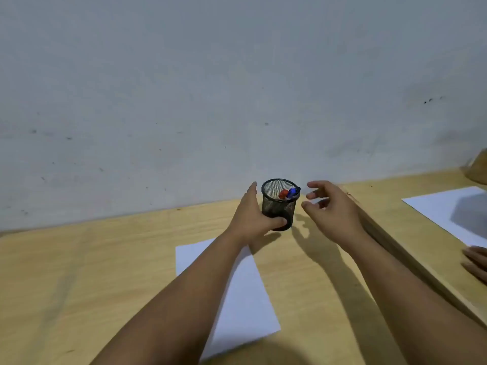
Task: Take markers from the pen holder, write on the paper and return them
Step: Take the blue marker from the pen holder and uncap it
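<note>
A black mesh pen holder (pixel 283 205) stands on the wooden table near the wall. Inside it I see a red-capped marker (pixel 283 193) and a blue-capped marker (pixel 291 192). My left hand (pixel 253 218) wraps around the holder's left side and base, thumb in front. My right hand (pixel 330 210) hovers just right of the holder with fingers spread and curled, holding nothing and not touching it. A white sheet of paper (pixel 245 293) lies on the table in front of the holder, partly under my left forearm.
A raised wooden divider (pixel 411 256) runs diagonally along the right. Beyond it lies a second white sheet (pixel 448 206), with another person's hand (pixel 477 262) at the right edge. A grey wall rises right behind the table (pixel 79 259).
</note>
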